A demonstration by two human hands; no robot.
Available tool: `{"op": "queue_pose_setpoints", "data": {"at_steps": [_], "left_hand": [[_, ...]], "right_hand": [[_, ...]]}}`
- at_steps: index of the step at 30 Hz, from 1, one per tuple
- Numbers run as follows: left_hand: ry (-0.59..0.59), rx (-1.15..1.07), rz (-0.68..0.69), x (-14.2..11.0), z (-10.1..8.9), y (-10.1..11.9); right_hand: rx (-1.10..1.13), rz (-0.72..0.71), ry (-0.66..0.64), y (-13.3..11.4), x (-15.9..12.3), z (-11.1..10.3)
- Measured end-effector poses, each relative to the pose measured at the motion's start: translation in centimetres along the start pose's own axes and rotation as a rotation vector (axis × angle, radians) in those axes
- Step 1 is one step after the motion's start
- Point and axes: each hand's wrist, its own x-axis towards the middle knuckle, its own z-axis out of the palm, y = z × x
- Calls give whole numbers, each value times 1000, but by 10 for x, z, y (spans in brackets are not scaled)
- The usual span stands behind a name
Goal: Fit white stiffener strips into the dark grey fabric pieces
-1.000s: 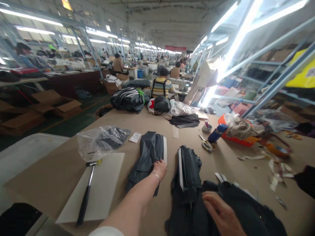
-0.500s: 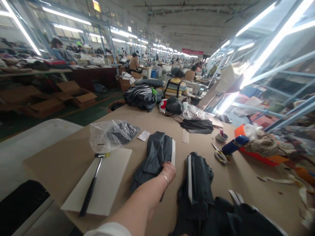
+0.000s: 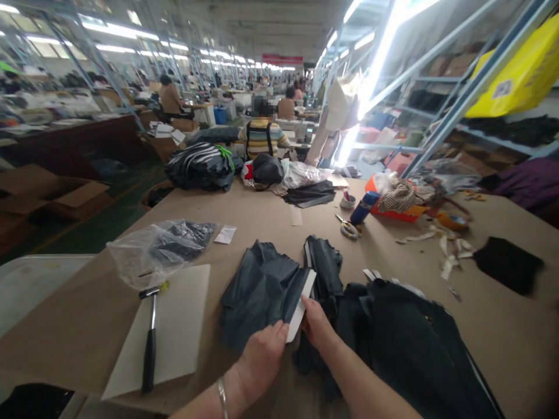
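Both hands are on the same dark fabric piece [image 3: 262,285], the one with a white strip [image 3: 301,305] along its right edge. The left hand [image 3: 264,358] has its grip clamped on the near edge of the fabric, fingers curled over it. The right hand [image 3: 317,326] pinches the near end of the white strip, thumb and fingers together on it. There's a thin bracelet [image 3: 222,396] on the left wrist.

The fabric lies flat on the brown tabletop [image 3: 262,215], just ahead of the hands. Touching it on the right is a second dark piece [image 3: 325,267], and right of that a big heap of dark cloth [image 3: 414,343] runs toward the near edge.

Left of the fabric is a white board [image 3: 179,326] with a hammer [image 3: 149,337] lying on it, head pointing away. Beyond the board sits a clear plastic bag [image 3: 152,250] with dark stuff inside, and a small white slip [image 3: 226,234] just past that.

Farther back from the fabric, to the right: scissors [image 3: 348,228], a blue bottle [image 3: 364,208], an orange tray [image 3: 393,212] with checked cloth in it, and paper scraps [image 3: 449,256]. At the far end of the tabletop a person in a striped shirt [image 3: 262,137] sits with their back turned.
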Motion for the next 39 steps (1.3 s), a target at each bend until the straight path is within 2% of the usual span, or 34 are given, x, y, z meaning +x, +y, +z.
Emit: {"op": "queue_pose_setpoints", "data": {"at_steps": [3,7,9,12,15,17,20,23,24,26,29,33,35,36,37,39], "left_hand": [[-8,-266,-121,-20,7,6],[223,-803,-453,-10,-16,11],[335,-986,-552,1,-32,15],[425,-1169,-652,15,-54,22],[477,-1331,-730,18,-66,28],[495,-1357,-792,16,-69,30],[406,-1426,-821,11,-74,28],[266,-1599,-663,7,-83,26],[242,-1648,-616,5,-87,26],[214,-1730,-553,2,-95,29],[103,-1847,-437,-11,-105,40],[-177,-1945,-260,-32,-113,65],[-351,-1945,-236,-37,-114,74],[-395,-1920,-250,-37,-115,73],[-385,-1884,-279,-36,-115,69],[-231,-1811,-380,-31,-119,50]], "right_hand": [[-195,-121,38,2,2,4],[-466,-328,-48,-16,-8,11],[-590,-421,-109,-27,-17,19],[-751,-532,-189,-35,-33,34],[-937,-601,-216,-34,-49,44],[-886,-582,-246,-33,-56,44],[-421,-408,-344,-39,-61,36],[-46,-145,-390,-54,-60,22],[-10,-116,-393,-59,-59,16],[-8,-161,-410,-69,-54,4],[-34,-183,-438,-76,-41,-16],[-172,-134,-303,-71,-23,-33],[-146,-145,-271,-68,-24,-31],[-92,-115,-296,-67,-27,-28],[-31,-53,-350,-68,-33,-25],[79,90,-473,-73,-49,-20]]}}
